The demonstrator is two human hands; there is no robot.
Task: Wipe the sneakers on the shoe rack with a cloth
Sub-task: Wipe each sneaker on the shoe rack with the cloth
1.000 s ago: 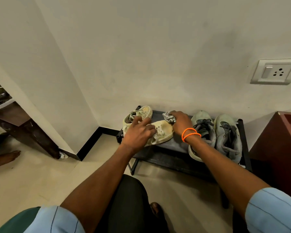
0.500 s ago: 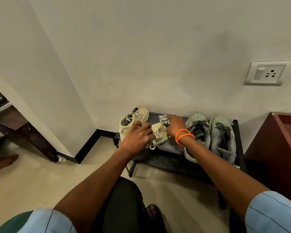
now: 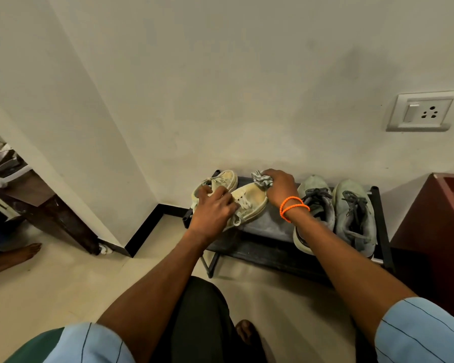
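A pair of yellowish-white sneakers sits at the left end of the low black shoe rack [image 3: 270, 226]. My left hand [image 3: 214, 209] grips the nearer yellowish sneaker [image 3: 252, 199] by its laced top. The other yellowish sneaker [image 3: 220, 179] lies just behind it. My right hand [image 3: 279, 187], with orange bands at the wrist, holds a bunched grey cloth [image 3: 261, 178] against that sneaker's toe. Two grey-green sneakers [image 3: 351, 213] stand side by side at the rack's right end.
A dark red cabinet [image 3: 435, 226] stands right of the rack. A wall socket [image 3: 422, 113] is above it. The wall corner with a black skirting lies to the left, with a wooden table leg [image 3: 60, 218] and another person's bare foot [image 3: 11, 255] beyond. My knee is below.
My right hand has slid the cloth along the toe of the nearer yellowish sneaker, toward the wall. My left hand has kept its hold on the shoe.
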